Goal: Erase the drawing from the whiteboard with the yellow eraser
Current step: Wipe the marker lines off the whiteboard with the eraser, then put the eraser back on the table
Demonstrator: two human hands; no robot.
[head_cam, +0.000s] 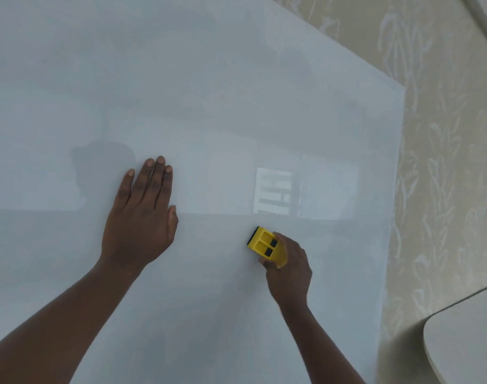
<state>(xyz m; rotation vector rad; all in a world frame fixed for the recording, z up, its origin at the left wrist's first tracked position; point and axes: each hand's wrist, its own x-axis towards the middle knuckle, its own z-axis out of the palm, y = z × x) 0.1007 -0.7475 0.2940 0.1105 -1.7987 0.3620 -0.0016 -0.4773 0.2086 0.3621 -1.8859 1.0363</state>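
A large glossy whiteboard [209,92] fills most of the view. I see no drawing on it, only pale reflections of a window near the middle right. My right hand [290,268] grips the yellow eraser [265,246], which has a black felt edge and is pressed against the board right of centre. My left hand [144,214] lies flat on the board to the left of the eraser, fingers extended and close together, holding nothing.
The board's right edge [397,189] runs down in front of beige patterned wallpaper [444,162]. A rounded pale tabletop corner [463,339] juts in at the bottom right.
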